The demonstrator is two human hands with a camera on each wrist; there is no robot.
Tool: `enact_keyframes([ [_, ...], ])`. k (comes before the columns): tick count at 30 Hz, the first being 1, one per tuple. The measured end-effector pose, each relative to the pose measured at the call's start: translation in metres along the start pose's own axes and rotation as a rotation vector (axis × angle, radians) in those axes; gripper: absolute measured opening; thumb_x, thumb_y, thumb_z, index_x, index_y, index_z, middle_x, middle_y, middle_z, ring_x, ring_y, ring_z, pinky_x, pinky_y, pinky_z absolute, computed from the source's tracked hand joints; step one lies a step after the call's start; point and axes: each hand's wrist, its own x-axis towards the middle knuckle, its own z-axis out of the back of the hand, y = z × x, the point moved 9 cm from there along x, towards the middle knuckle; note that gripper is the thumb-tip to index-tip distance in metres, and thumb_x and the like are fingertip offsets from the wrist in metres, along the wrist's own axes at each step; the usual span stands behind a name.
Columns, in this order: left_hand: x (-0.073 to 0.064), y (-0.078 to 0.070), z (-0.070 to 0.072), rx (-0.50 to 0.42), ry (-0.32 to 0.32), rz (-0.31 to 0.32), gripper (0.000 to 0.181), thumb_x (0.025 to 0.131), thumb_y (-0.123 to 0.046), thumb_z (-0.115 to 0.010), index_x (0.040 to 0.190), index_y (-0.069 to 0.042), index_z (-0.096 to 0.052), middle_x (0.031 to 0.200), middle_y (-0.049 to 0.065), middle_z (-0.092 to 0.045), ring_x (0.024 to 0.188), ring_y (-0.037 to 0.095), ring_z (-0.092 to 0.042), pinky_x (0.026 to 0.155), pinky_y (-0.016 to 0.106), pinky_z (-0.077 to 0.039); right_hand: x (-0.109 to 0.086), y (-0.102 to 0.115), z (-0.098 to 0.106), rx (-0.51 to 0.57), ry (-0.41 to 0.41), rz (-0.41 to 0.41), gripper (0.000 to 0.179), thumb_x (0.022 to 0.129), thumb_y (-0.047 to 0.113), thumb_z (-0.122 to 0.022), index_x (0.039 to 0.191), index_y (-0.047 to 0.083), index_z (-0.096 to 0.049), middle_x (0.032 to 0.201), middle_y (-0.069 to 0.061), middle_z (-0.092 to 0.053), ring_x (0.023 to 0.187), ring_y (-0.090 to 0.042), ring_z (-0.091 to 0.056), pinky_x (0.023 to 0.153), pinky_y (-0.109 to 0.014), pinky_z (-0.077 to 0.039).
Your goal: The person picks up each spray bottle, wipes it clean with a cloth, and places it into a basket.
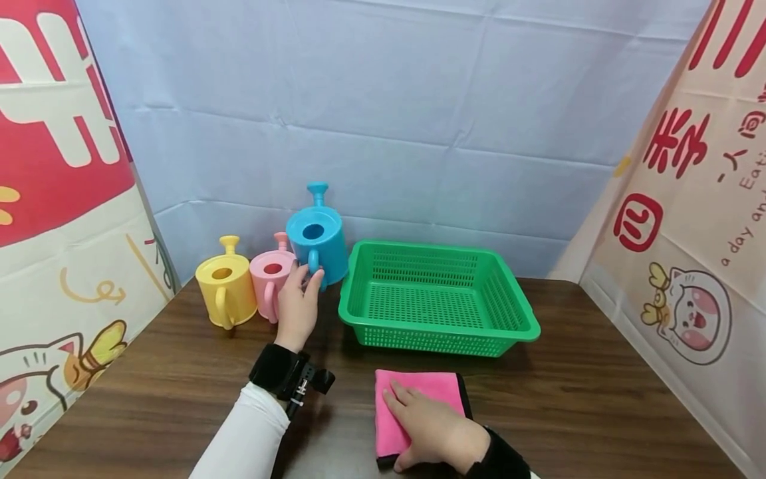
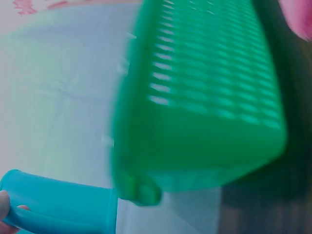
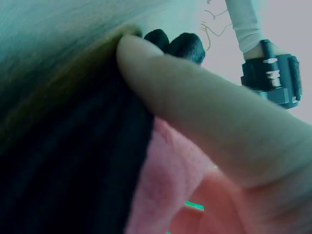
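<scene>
A blue toy watering can [image 1: 332,247] is gripped at its handle by my left hand [image 1: 297,307]. It sits higher than the cans beside it and appears lifted off the table, close to the basket's left end. The left wrist view shows the blue can [image 2: 63,200] with only fingertips at the frame edge. My right hand [image 1: 433,426] rests spread on a folded pink cloth [image 1: 433,382] with black edging. In the right wrist view, its thumb [image 3: 195,102] lies along the cloth's black border [image 3: 112,146]; the other fingers are mostly hidden there.
A green perforated basket [image 1: 439,340] stands right of the blue can. To the left are a pink watering can [image 1: 260,276] and a yellow one [image 1: 239,293], side by side. Blue fabric [image 1: 419,100] hangs behind the brown wooden table [image 1: 598,399], with printed fabric on both sides.
</scene>
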Motion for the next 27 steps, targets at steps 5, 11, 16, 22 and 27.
enact_keyframes([
  [5, -0.004, -0.015, 0.001, -0.188, 0.041, 0.069, 0.036, 0.097, -0.026, -0.051, 0.123, -0.003, -0.055, 0.126, 0.012, -0.055, 0.114, 0.028, -0.054, 0.091, 0.04, -0.045, 0.0, -0.001, 0.003, -0.018, -0.014, 0.004, 0.092, 0.066, 0.045, -0.081, 0.141, 0.012, -0.04, 0.146, -0.01, -0.036, 0.127, -0.026, -0.042, 0.095, -0.045, -0.042],
  [11, -0.008, -0.023, -0.008, -0.516, 0.137, 0.213, 0.037, 0.099, -0.023, -0.046, 0.127, 0.001, -0.049, 0.131, 0.014, -0.049, 0.116, 0.028, -0.053, 0.091, 0.038, -0.045, 0.002, -0.001, 0.011, -0.05, -0.084, 0.049, 0.09, 0.067, 0.04, -0.082, 0.14, 0.007, -0.042, 0.14, -0.011, -0.044, 0.118, -0.021, -0.051, 0.091, -0.045, -0.045],
  [16, -0.014, -0.029, -0.019, -0.671, 0.214, 0.297, 0.036, 0.1, -0.023, -0.044, 0.126, 0.002, -0.047, 0.131, 0.017, -0.05, 0.114, 0.03, -0.055, 0.092, 0.039, -0.044, 0.005, -0.008, 0.022, 0.001, -0.22, 0.053, 0.094, 0.064, 0.027, -0.086, 0.139, -0.002, -0.038, 0.13, -0.017, -0.049, 0.089, -0.019, -0.062, 0.069, -0.027, -0.051],
  [22, -0.019, -0.031, -0.029, -0.681, 0.276, 0.335, 0.038, 0.099, -0.026, -0.045, 0.126, 0.0, -0.049, 0.131, 0.016, -0.051, 0.115, 0.028, -0.055, 0.093, 0.039, -0.044, 0.009, -0.024, 0.032, 0.088, -0.317, 0.059, 0.072, 0.064, 0.024, -0.085, 0.124, 0.003, -0.051, 0.106, -0.007, -0.059, 0.091, -0.017, -0.06, 0.072, -0.029, -0.051],
  [27, -0.023, -0.036, -0.037, -0.687, 0.325, 0.295, 0.037, 0.099, -0.025, -0.046, 0.124, 0.003, -0.05, 0.133, 0.016, -0.049, 0.119, 0.029, -0.051, 0.096, 0.044, -0.041, 0.0, -0.031, 0.055, 0.387, -0.393, 0.162, 0.042, 0.07, 0.027, -0.082, 0.104, 0.023, -0.058, 0.099, 0.011, -0.061, 0.091, -0.008, -0.059, 0.075, -0.028, -0.049],
])
